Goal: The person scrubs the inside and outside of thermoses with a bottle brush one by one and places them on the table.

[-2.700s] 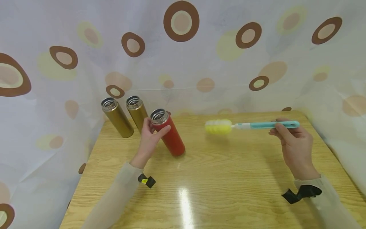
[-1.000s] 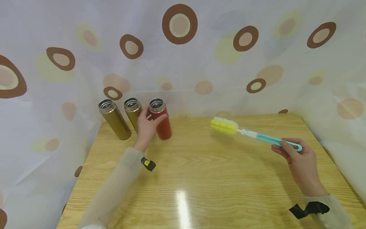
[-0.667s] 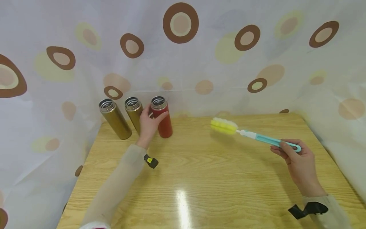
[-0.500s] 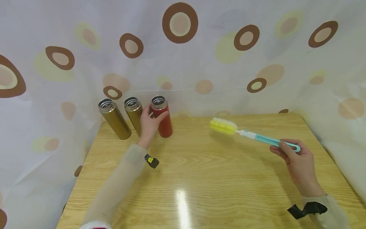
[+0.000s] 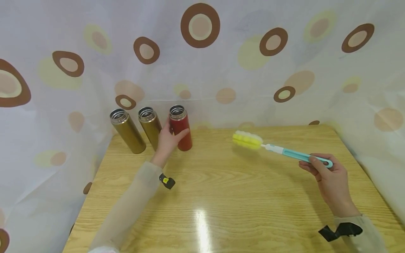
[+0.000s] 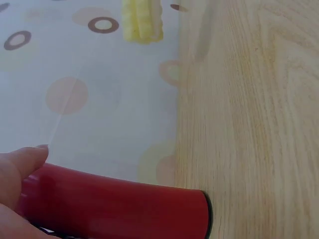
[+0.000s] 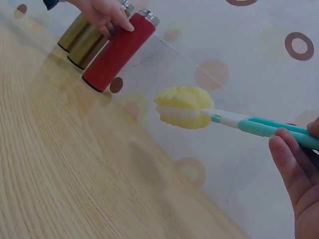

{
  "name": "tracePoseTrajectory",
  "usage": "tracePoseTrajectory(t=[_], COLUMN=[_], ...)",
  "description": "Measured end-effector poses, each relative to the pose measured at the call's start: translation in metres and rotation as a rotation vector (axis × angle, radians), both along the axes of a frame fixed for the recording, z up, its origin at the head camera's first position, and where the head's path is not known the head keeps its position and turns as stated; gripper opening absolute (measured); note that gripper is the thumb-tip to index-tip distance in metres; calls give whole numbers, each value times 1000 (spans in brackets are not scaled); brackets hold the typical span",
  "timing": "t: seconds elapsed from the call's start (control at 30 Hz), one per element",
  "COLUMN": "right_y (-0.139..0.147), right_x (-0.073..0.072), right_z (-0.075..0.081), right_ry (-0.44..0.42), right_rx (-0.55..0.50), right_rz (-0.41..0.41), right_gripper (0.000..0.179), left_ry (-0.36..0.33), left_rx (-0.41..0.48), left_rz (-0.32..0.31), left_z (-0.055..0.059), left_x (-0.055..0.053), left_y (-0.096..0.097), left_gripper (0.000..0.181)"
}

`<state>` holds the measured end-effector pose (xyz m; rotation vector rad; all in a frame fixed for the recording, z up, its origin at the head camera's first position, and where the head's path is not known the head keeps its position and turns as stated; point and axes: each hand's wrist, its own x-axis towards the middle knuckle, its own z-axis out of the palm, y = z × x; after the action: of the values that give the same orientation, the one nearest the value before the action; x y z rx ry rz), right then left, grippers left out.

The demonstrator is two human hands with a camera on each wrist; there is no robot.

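In the head view a red thermos bottle [image 5: 185, 142] stands lidless at the end of a row, right of two gold ones. My left hand [image 5: 167, 140] is round its upper part, thumb across the front and fingers behind. The left wrist view shows the thumb [image 6: 25, 162] at the side of the red bottle [image 6: 124, 204]. My right hand [image 5: 333, 182] pinches the end of a bottle brush with a turquoise handle [image 5: 295, 154]. Its yellow and white sponge head [image 5: 247, 139] points left, held above the table. The right wrist view shows that sponge head [image 7: 182, 107] closer.
Two lidless gold thermos bottles, the left one [image 5: 129, 135] and the middle one [image 5: 151, 128], stand at the table's back left. A patterned cloth [image 5: 209, 70] hangs behind and beside the wooden table [image 5: 240, 196].
The red bottle has moved back and left, into line with the gold ones. Lately my left hand has slid a little down it. The brush dropped slightly and tilted earlier, then stayed still.
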<state>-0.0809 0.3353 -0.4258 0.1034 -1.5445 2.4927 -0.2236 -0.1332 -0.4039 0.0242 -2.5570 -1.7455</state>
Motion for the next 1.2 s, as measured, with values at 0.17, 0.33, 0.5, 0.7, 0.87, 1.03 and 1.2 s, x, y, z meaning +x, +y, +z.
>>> tracePoseTrajectory(t=[0.17,0.33,0.5,0.7,0.87,1.03,1.2], right_y=[0,-2,-3,3,12,19,28], right_x=[0,0,0,4,10,18,27], right_z=[1,2,2,3,1,-3,-8], right_ry=[-5,4,25,27,23,6,-30], right_rx=[11,-11,-37,-123,-215,-253,-317], right_rz=[-5,-4,-3,1,3,-30,-51], right_gripper=[17,17,18,22,26,26,26], left_ry=[-94,-169,-185,-60,61,112,148], left_rx=[-49,-90,-137,-193,-230,-294,-359], left_rz=[-61,-104,-155,-217,-219,-213,-227], left_z=[1,2,-8,-22,-30,-34,-39], left_x=[10,19,32,54,73,84,92], left_y=[-2,-7,-15,-20,-21,-20,-19], left_gripper=[102,102,99,76,60,57,55])
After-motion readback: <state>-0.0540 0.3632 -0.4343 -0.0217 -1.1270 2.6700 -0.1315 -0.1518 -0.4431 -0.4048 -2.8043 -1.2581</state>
